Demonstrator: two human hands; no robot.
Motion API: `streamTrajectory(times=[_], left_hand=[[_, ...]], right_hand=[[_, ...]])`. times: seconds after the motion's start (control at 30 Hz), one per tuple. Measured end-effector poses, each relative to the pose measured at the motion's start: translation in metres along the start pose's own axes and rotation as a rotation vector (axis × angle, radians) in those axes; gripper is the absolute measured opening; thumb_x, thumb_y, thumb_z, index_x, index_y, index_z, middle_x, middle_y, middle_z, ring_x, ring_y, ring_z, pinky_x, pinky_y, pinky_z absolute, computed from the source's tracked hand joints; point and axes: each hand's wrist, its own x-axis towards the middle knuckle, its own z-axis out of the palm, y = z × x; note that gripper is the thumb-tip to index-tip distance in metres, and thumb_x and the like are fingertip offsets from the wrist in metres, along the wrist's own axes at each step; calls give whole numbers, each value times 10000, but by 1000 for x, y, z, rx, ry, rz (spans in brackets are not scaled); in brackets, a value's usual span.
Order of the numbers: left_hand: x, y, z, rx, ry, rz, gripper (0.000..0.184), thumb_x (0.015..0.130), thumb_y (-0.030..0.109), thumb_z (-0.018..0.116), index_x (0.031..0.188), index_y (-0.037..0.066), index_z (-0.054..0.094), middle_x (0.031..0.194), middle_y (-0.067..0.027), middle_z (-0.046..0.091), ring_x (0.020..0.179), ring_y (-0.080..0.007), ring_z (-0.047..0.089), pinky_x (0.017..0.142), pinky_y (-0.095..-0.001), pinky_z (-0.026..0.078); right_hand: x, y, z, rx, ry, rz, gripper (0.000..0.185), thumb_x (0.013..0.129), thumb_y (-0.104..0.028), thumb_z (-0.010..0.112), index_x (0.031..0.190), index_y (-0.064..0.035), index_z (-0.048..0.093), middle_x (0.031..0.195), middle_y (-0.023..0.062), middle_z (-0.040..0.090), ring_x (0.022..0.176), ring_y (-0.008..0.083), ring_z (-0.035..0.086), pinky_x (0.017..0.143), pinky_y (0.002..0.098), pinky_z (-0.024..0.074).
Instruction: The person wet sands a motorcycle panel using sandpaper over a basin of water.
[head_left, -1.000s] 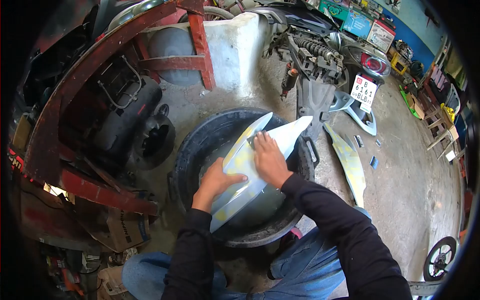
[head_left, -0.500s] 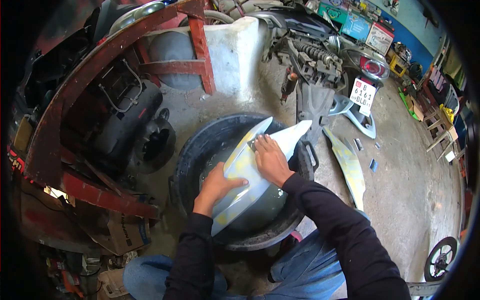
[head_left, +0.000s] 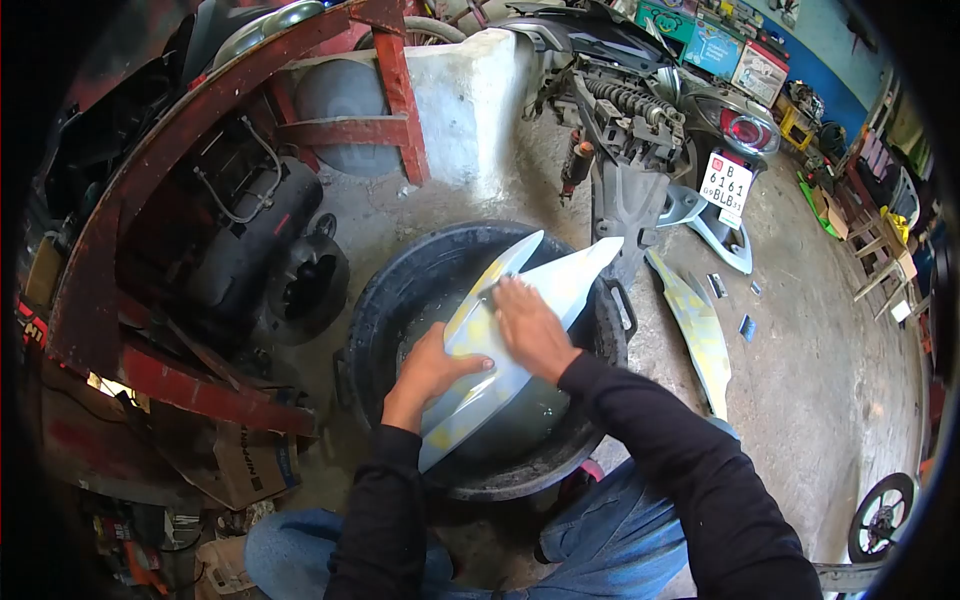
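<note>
Over a black tub (head_left: 383, 285) of cloudy water (head_left: 535, 415), a white panel (head_left: 508, 378) with yellow patches slanted from near left to far right. The left hand (head_left: 432, 370) gripped its left edge, thumb across the face and other fingers mostly hidden, apparently to steady it. The right hand (head_left: 530, 325) lay on the panel's far half, fingers close together and flattened; I could not tell whether they pinched anything. The tub sat by the person's knees (head_left: 620, 520), probably to catch drips. To its right, a similar panel (head_left: 697, 325) lay on the floor (head_left: 810, 400) near a small blue piece (head_left: 747, 328). Farther off stood a partly stripped motorcycle (head_left: 640, 125).
</note>
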Motion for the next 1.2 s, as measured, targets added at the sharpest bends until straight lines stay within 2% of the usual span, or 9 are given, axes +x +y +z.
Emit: streamTrajectory(times=[0.23,0.3,0.5,0.57,0.73,0.83,0.97,1.1,1.2], left_hand=[[-2,1,2,44,47,12,870,634,498,934,1220,-51,598,1226,-273,671,1155,-387,661,984,-439,504],[2,-4,2,3,8,-18,867,633,506,933,1207,-51,599,1226,-276,671,1148,-393,664,971,-442,512],[0,5,-3,22,10,-17,868,630,501,928,1199,-64,597,1245,-278,667,1172,-390,657,982,-437,509],[-5,0,1,25,-11,-40,878,628,506,927,1207,-65,595,1260,-281,663,1188,-392,651,989,-436,507],[0,2,-1,27,26,-19,915,622,525,919,1239,-65,591,1285,-288,648,1213,-392,640,1008,-437,499],[-6,-2,1,24,-11,-63,920,623,532,917,1238,-68,589,1283,-288,649,1217,-392,638,1006,-443,500],[4,-1,-2,53,12,-10,909,621,538,917,1227,-59,595,1262,-280,661,1187,-384,654,1000,-444,503],[-2,4,-3,47,-6,-52,901,630,529,920,1232,-57,594,1252,-276,666,1178,-383,659,1002,-445,501],[-5,6,-4,26,-20,-57,886,641,522,918,1232,-54,594,1248,-274,668,1178,-385,658,1001,-442,501]], right_hand=[[-8,-5,0,-54,-56,-55,429,1024,-172,516,1352,102,560,1467,300,518,1428,447,434,1199,529,330],[5,4,0,-58,33,70,465,1005,-189,524,1358,111,560,1450,309,531,1420,451,450,1200,537,325],[-6,-5,-3,-38,-49,-77,460,999,-179,521,1368,93,560,1460,300,524,1428,451,424,1187,557,315],[5,1,-6,-103,29,65,474,994,-191,537,1388,70,560,1466,287,526,1438,457,409,1186,547,324],[-16,-12,-10,-186,-75,34,434,1029,-249,515,1409,-60,606,1539,99,524,1519,433,284,1161,742,195],[0,4,-4,-182,37,104,429,994,-264,563,1368,-66,638,1520,108,539,1494,432,334,1145,765,190],[-24,-24,-5,-86,-32,-18,422,1006,-250,534,1370,-63,635,1520,105,544,1490,436,338,1151,750,187],[-2,5,-2,-199,38,159,435,1000,-272,544,1382,-83,632,1525,95,541,1493,426,339,1160,732,192],[-19,-12,-2,29,-66,8,419,1008,-262,534,1378,-96,639,1533,78,538,1484,442,342,1168,722,179]])
